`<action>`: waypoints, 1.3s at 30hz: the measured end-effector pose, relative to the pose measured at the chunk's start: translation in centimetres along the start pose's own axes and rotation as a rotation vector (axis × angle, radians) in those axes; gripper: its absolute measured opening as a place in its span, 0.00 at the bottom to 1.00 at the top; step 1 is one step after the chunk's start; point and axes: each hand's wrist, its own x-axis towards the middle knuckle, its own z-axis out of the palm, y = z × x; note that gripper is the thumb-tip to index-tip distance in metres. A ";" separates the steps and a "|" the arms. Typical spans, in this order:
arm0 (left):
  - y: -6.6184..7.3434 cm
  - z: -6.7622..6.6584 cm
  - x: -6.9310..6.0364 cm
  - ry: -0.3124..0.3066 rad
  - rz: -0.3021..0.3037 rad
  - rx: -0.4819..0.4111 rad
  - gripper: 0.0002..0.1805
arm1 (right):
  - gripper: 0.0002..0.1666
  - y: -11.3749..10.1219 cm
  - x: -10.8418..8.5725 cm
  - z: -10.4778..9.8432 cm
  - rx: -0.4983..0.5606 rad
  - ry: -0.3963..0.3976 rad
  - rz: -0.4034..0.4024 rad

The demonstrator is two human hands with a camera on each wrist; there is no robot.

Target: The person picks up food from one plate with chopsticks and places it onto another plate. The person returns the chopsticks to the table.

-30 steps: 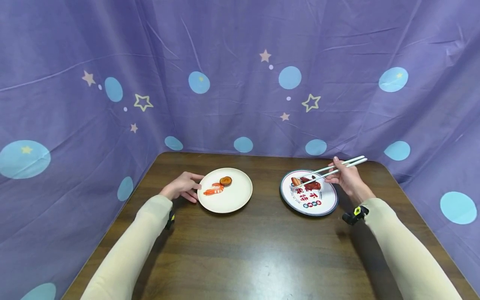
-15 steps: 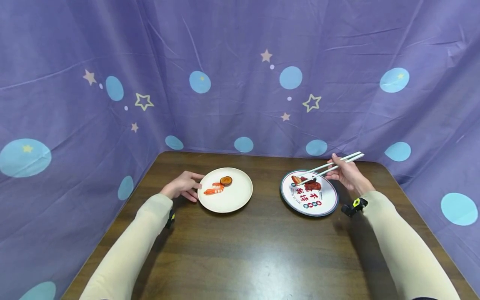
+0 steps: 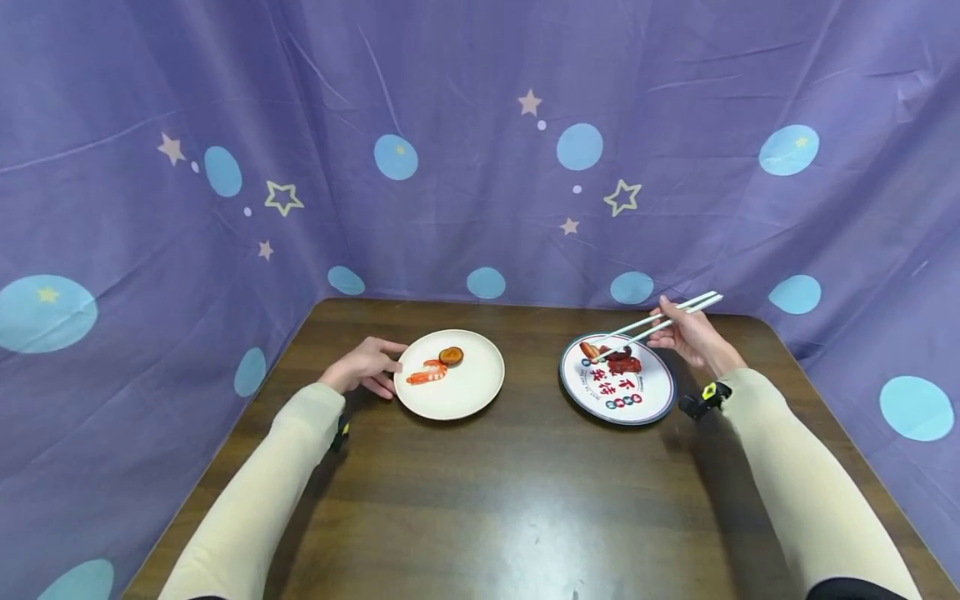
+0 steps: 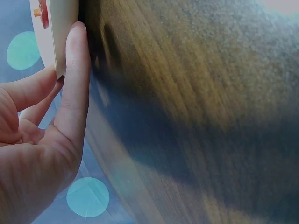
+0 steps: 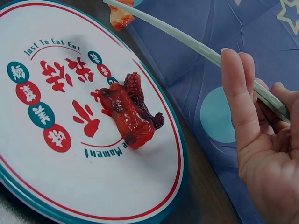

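Note:
In the head view my left hand is at the left rim of a cream plate; in the left wrist view thumb and finger pinch that rim. A shrimp piece and a round brown slice lie on it. My right hand holds pale green chopsticks. At their tips is an orange-brown food piece, over the far edge of the patterned plate in the right wrist view. On that plate lie a red glazed piece and a dark, suckered tentacle piece.
Both plates stand apart on a brown wooden table. A purple curtain with stars and blue ovals hangs at the back and sides.
My right hand and the chopsticks have risen slightly, with the orange-brown piece lifting a little at the tips. The left hand stays at the cream plate.

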 end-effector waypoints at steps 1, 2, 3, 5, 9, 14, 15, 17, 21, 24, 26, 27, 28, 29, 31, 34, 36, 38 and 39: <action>0.1 -0.1 0.1 0.000 0.000 0.000 0.34 | 0.25 -0.1 0.0 0.1 0.008 -0.006 -0.004; 0.1 -0.1 0.1 -0.001 0.000 -0.002 0.34 | 0.25 -0.1 0.1 0.2 0.010 -0.007 -0.009; 0.1 -0.1 0.1 -0.001 -0.002 -0.003 0.34 | 0.26 -0.2 0.1 0.3 0.012 -0.010 -0.010; 0.1 -0.1 0.2 -0.005 -0.004 -0.004 0.34 | 0.27 -0.2 0.1 0.4 0.016 -0.014 -0.004; 0.1 -0.2 0.2 -0.006 -0.004 -0.006 0.34 | 0.26 -0.2 0.2 0.6 0.003 -0.007 0.007; 0.0 -0.1 0.2 -0.005 -0.001 -0.008 0.34 | 0.25 -0.2 0.4 1.2 -0.001 0.004 0.017; 0.0 -0.1 0.2 -0.005 0.000 -0.009 0.34 | 0.24 -0.2 0.5 1.3 -0.002 0.005 0.014; 0.1 -0.1 0.2 -0.008 0.002 -0.009 0.34 | 0.25 -0.1 0.7 1.5 -0.006 0.003 0.007; 0.2 -0.1 0.0 -0.007 0.005 -0.010 0.34 | 0.25 0.0 0.9 1.9 -0.014 -0.007 -0.009; 0.2 -0.1 -0.1 -0.006 0.002 -0.009 0.34 | 0.24 0.3 1.2 2.2 -0.015 -0.010 -0.010; 0.2 -0.1 -0.1 -0.006 0.001 -0.007 0.34 | 0.24 0.5 1.4 2.4 -0.017 -0.007 -0.006; 0.1 -0.1 -0.2 -0.007 0.000 -0.007 0.34 | 0.24 0.6 1.5 2.5 -0.021 -0.006 -0.004; 0.1 0.0 -0.2 -0.007 0.000 -0.006 0.34 | 0.24 0.7 1.6 2.6 -0.026 -0.003 -0.002; 0.1 0.0 -0.1 -0.008 0.001 -0.006 0.34 | 0.24 0.7 1.8 2.8 -0.028 0.000 -0.001; 0.0 0.0 -0.1 -0.009 0.005 -0.006 0.34 | 0.24 0.8 2.0 3.1 -0.036 0.006 0.003; 0.0 0.0 0.0 -0.010 0.008 -0.009 0.34 | 0.23 0.8 2.4 3.6 -0.037 0.015 0.010; 0.0 0.0 0.0 -0.010 0.009 -0.007 0.34 | 0.23 0.8 2.6 3.9 -0.036 0.017 0.014; 0.1 -0.1 -0.1 -0.008 0.009 -0.003 0.34 | 0.23 0.8 2.8 4.2 -0.039 0.013 0.018; 0.2 -0.1 -0.1 -0.007 0.008 -0.001 0.34 | 0.23 0.8 3.0 4.4 -0.041 0.011 0.019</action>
